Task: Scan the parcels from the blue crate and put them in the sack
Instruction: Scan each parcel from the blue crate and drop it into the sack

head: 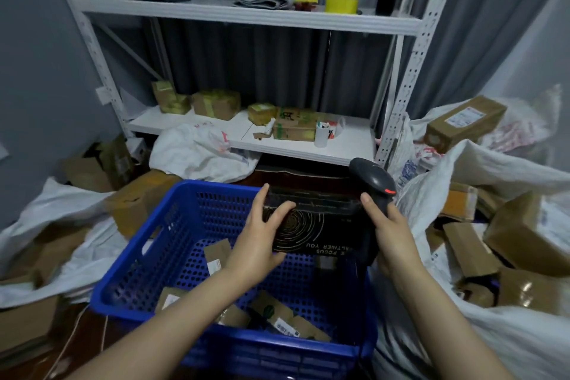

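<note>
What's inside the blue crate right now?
Several brown parcels lie on the crate floor, some with white labels. The black box, gripped by the left hand and steadied by the right hand, which holds the scanner, covers part of the floor.

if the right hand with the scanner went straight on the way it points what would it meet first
Likely the lower board of the white metal shelf, near the white cup, though depth is unclear. The right hand grips the black handheld scanner.
</note>
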